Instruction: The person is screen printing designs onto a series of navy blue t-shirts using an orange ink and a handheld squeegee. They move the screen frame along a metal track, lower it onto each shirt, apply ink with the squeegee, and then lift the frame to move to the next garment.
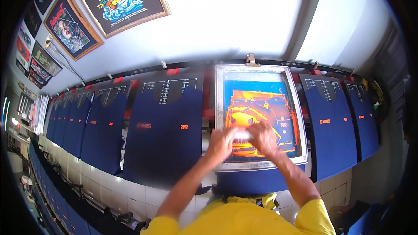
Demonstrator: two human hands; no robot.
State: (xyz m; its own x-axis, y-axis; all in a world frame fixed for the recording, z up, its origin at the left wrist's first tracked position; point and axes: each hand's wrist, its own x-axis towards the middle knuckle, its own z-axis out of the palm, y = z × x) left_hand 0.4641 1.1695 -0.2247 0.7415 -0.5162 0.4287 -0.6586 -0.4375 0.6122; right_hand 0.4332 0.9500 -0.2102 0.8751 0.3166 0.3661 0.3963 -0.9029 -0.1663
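A metal-framed printing screen (219,104) lies over a navy shirt (257,183) on a printing board. Bright orange ink (254,95) is smeared across its blue mesh. Over the lower half of the mesh, my left hand (221,143) and my right hand (262,137) are closed on a pale squeegee (241,134), one at each end. Motion blurs both hands and the squeegee, and its blade cannot be made out. A clamp (251,60) sits at the screen's far edge.
Navy shirts on boards line both sides, among them a large one (163,143) at left and another (328,143) at right, with small orange prints. A dark rail (183,64) runs along the wall. Framed prints (74,26) hang at upper left. Another row of shirts (56,196) stands at lower left.
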